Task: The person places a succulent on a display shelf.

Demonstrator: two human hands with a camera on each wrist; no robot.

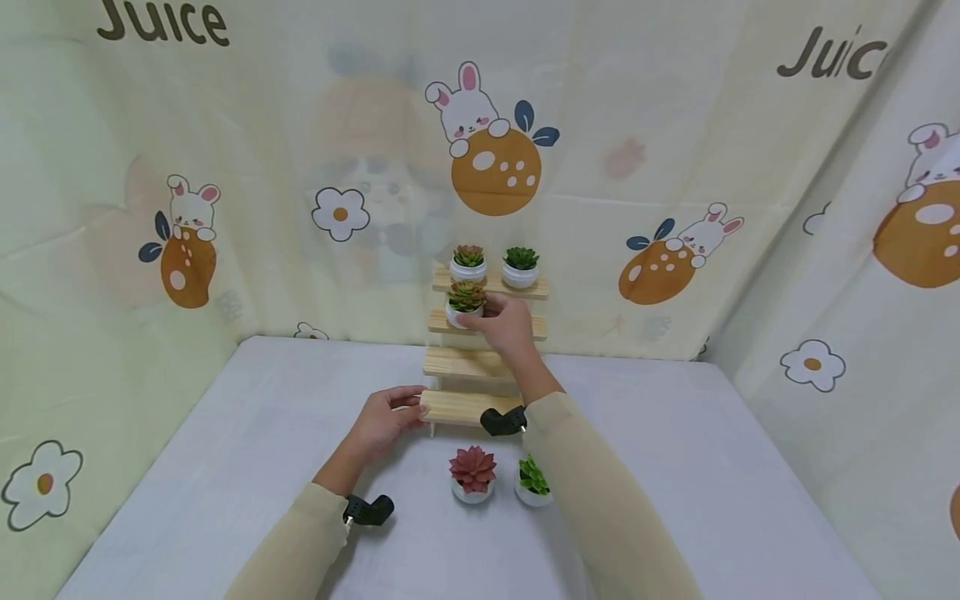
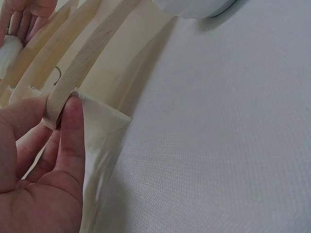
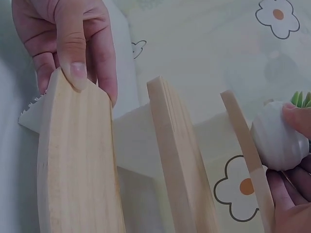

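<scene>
A stepped wooden display stand (image 1: 457, 407) with several tiers stands against the curtain. My left hand (image 1: 384, 423) pinches the left end of its lowest board; in the left wrist view, thumb and fingers grip the board's end (image 2: 73, 80). My right hand (image 1: 508, 327) holds a small potted succulent (image 1: 467, 298), reddish-green in a white pot, at the left of the second tier from the top. The right wrist view shows the white pot (image 3: 277, 138) between thumb and fingers, beside that board. Whether its base touches the board I cannot tell.
On the top tier sit a reddish succulent (image 1: 468, 262) and a green succulent (image 1: 521, 265). A red succulent (image 1: 472, 472) and a bright green succulent (image 1: 532, 477), partly behind the right sleeve, stand on the white table (image 1: 660, 467) before the stand. A printed curtain (image 1: 585, 250) hangs behind.
</scene>
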